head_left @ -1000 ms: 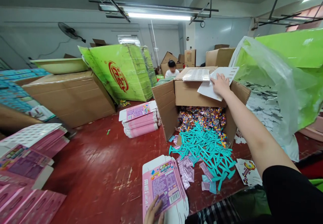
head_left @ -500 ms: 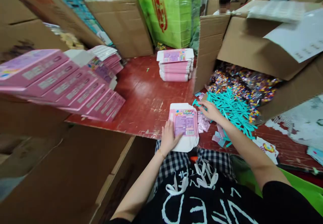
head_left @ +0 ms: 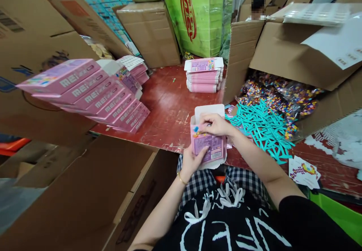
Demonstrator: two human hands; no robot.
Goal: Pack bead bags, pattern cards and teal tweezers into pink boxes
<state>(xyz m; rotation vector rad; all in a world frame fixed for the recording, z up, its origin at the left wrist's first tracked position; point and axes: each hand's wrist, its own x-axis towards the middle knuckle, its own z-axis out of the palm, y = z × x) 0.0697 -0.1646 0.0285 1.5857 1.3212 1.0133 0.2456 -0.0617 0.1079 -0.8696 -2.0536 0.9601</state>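
Observation:
A pink and purple carton with white flaps is tilted at the table's front edge, its top flap standing up behind the mouth. My left hand grips its lower left side, thumb across the printed front. Bent over the carton's top edge is my right hand, its fingers closed at the mouth; whatever they may hold is hidden. Just right of that hand lies a heap of teal plastic pieces, with small pink packets partly covered near the carton.
A stack of flat pink cartons stands at the back. Filled pink boxes lean in a row at left. A large cardboard box at right spills bags of colourful beads. Printed cards lie near the right front edge.
My right hand has moved left from the teal pieces onto the carton's top. The carton, flat on the table before, is now raised with its top flap up, and my left hand grips it.

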